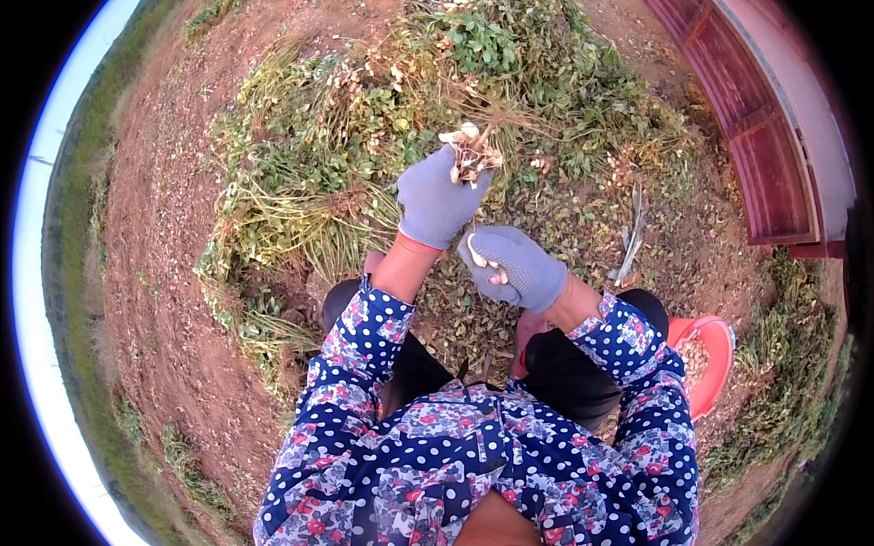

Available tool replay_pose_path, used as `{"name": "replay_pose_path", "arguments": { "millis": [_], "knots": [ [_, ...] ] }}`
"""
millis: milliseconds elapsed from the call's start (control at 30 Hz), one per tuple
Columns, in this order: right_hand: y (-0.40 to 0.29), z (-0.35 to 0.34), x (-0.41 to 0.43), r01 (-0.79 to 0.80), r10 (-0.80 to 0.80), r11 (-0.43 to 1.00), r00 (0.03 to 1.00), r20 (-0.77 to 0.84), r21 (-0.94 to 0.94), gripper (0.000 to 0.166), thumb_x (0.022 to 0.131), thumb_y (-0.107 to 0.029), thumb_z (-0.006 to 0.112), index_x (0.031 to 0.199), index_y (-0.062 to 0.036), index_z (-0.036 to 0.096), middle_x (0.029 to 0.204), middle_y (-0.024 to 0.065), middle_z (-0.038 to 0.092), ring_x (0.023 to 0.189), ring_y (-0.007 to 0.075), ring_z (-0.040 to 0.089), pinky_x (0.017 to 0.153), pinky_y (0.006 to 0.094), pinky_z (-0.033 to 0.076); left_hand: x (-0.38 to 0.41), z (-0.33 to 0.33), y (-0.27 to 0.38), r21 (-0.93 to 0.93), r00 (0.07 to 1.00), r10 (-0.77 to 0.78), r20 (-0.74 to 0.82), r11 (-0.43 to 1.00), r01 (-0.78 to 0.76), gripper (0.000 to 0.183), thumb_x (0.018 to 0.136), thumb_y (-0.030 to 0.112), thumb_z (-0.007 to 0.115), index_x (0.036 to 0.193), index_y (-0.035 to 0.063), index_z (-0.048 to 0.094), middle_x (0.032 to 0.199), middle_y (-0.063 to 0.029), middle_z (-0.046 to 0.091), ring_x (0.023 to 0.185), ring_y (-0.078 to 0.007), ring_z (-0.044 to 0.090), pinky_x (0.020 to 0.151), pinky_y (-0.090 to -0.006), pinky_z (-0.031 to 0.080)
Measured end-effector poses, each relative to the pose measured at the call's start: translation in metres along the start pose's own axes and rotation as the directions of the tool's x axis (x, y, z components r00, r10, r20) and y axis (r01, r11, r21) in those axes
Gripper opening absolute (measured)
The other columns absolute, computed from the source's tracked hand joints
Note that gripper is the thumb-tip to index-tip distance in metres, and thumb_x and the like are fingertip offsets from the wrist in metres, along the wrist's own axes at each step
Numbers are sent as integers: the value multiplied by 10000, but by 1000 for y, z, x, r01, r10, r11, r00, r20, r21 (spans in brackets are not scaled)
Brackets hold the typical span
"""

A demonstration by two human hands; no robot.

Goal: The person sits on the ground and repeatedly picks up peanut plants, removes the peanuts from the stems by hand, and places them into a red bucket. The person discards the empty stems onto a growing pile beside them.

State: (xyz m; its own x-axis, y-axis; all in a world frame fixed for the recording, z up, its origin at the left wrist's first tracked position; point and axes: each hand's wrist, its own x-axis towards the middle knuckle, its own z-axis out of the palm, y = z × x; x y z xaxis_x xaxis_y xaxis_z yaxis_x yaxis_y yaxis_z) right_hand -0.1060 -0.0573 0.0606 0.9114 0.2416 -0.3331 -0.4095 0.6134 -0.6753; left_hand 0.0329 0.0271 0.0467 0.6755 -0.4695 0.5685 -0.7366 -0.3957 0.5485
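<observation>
My left hand point(444, 198), in a grey knit glove with an orange cuff edge, grips a peanut plant by its root end. Pale peanut pods point(471, 153) and thin brown roots stick up above the fist. Just below and to the right, my right hand point(515, 266), in a matching glove with a dotted palm, is curled around several loose peanut pods point(481, 258). A red plastic bucket point(717, 362) holding picked peanuts point(694, 360) stands beside my right knee.
Uprooted peanut plants point(307, 164) lie heaped ahead and to the left. Fallen leaves and reddish soil point(171, 273) cover the ground. A dark strip of debris point(635, 235) lies right of centre. Red metal doors point(771, 164) border the upper right.
</observation>
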Motion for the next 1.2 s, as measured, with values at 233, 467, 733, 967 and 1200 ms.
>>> {"name": "replay_pose_path", "arguments": {
  "millis": [233,467,733,967,1200],
  "knots": [
    [-39,-41,-5,-85,-902,-81,430,37,-993,249,858,-258,556,746,-38,532,607,174,555,581,363,582,491,434,437,6,22,32,-1,992,-2,129,1000,2,264,720,315,698,819,88,608,634,-111,618,600,-320,619,525,-405,486],
    [24,2,-115,-23,-72,930,967,-243,-366,249,920,-279,531,879,-43,600,625,-20,507,543,45,468,480,223,386,11,32,-8,346,951,-202,233,931,114,330,725,349,689,885,70,619,677,-134,645,647,-328,638,575,-407,500],
    [55,-71,-292,354,-597,645,-320,-735,-678,239,941,-233,476,810,-46,545,600,-27,452,420,40,376,368,180,286,17,-6,14,-810,857,-184,482,280,516,341,798,93,589,1118,-21,558,933,-141,656,770,-191,639,670,-278,494],
    [167,-246,-449,-660,-436,751,-528,-729,29,653,805,-450,565,1211,60,526,1097,253,612,1027,304,595,903,350,436,10,0,18,-796,811,24,585,-176,579,256,696,-73,562,931,22,524,992,-82,530,904,-253,596,722,-304,527],
    [6,-144,-288,116,-732,676,-6,-681,-728,284,923,-166,526,1149,2,560,903,28,583,812,88,566,717,242,476,5,-11,29,-824,830,-19,557,-133,550,432,727,0,582,1148,51,496,1086,-102,558,883,-271,616,649,-352,541]
  ]
}}
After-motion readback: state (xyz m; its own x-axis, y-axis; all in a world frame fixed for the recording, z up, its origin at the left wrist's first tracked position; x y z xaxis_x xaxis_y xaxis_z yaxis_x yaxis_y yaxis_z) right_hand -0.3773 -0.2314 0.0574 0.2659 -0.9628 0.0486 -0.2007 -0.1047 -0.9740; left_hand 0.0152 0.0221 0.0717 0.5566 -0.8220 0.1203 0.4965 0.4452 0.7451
